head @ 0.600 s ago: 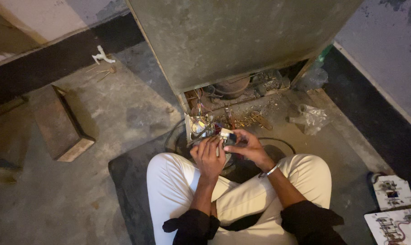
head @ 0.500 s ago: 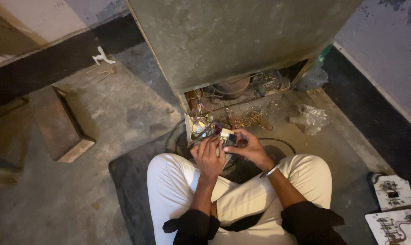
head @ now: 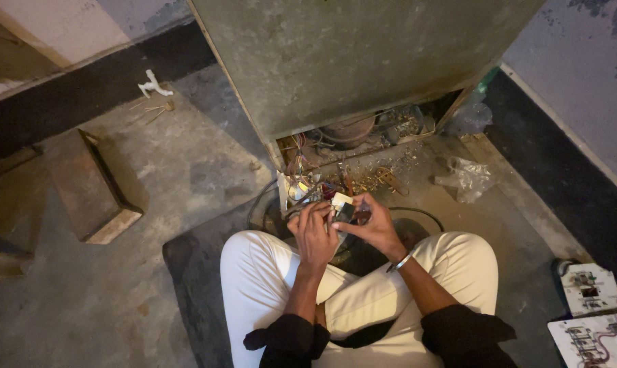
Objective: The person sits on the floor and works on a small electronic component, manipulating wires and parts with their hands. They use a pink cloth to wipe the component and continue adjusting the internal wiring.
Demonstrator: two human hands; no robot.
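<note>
White plastic connector block (head: 341,201) sits pinched between my left hand (head: 313,232) and right hand (head: 371,225), both closed on it, at twelve o'clock from my lap; it seems light, brittle, best held by its sides.

The person sits cross-legged on a dark mat (head: 199,266) on the concrete floor (head: 118,307), in white trousers and dark sleeves. Both hands meet in front of the knees: the left hand (head: 314,232) and the right hand (head: 371,223) together hold a small white and dark part (head: 342,204), with coloured wires (head: 302,187) running from it toward the open base of a tall grey metal cabinet (head: 349,61). Inside that opening sits a rusty round motor part (head: 349,129). A crumpled clear plastic bag (head: 466,178) lies to the right, a wooden block (head: 90,191) to the left, and two white circuit boards (head: 591,313) near the right edge.
</note>
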